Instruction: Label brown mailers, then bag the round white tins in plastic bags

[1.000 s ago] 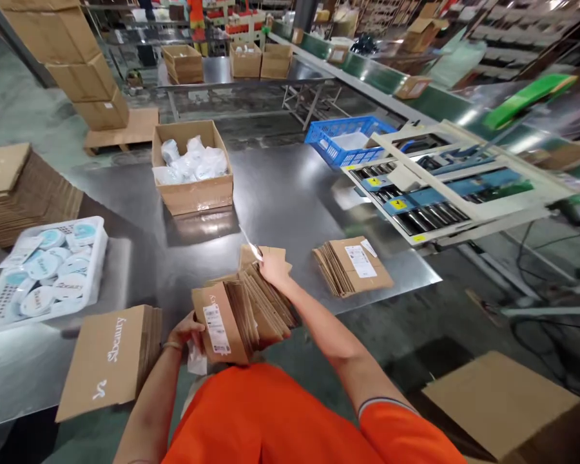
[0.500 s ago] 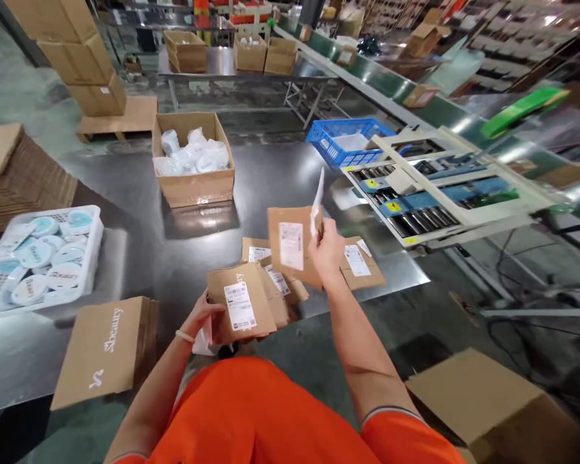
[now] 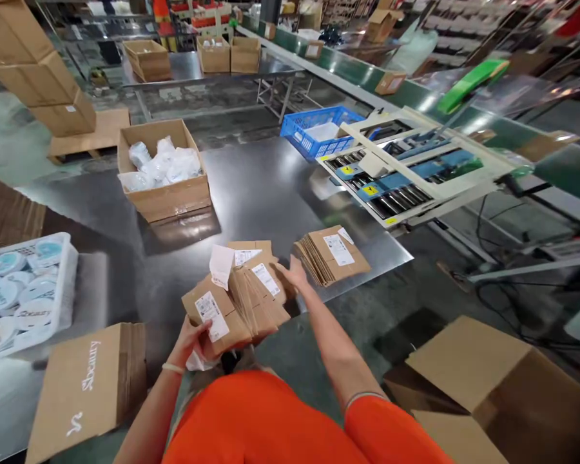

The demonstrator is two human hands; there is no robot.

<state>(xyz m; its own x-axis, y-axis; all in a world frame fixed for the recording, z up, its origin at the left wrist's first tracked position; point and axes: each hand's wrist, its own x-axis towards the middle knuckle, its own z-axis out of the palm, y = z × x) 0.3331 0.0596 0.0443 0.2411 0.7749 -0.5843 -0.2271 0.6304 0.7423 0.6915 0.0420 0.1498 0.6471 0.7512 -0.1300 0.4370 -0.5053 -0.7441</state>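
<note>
My left hand [image 3: 191, 336] grips the near left corner of a stack of flat labelled cardboard mailers [image 3: 239, 310], thumb on top beside a white label. A loose slip of white paper [image 3: 221, 265] lies over the upper part of this stack. At the stack's right side is my right hand [image 3: 294, 274], its fingers apart and touching the edge of a mailer with a label [image 3: 268, 281]. Just right of that hand, a second fanned stack of labelled mailers [image 3: 339, 254] rests near the front edge of the metal table [image 3: 256, 193].
An open carton of plastic-wrapped items [image 3: 167, 200] stands behind. On the left are a white basket of round packs [image 3: 67, 277] and folded printed cartons [image 3: 77, 380]. A blue crate [image 3: 302, 142] and roller machine [image 3: 406, 167] are at the right; an open box [image 3: 468, 361] sits below.
The mailer my right hand held up is out of that hand, which has moved down and left to the stack. The right stack shows fully. The whole view has shifted.
</note>
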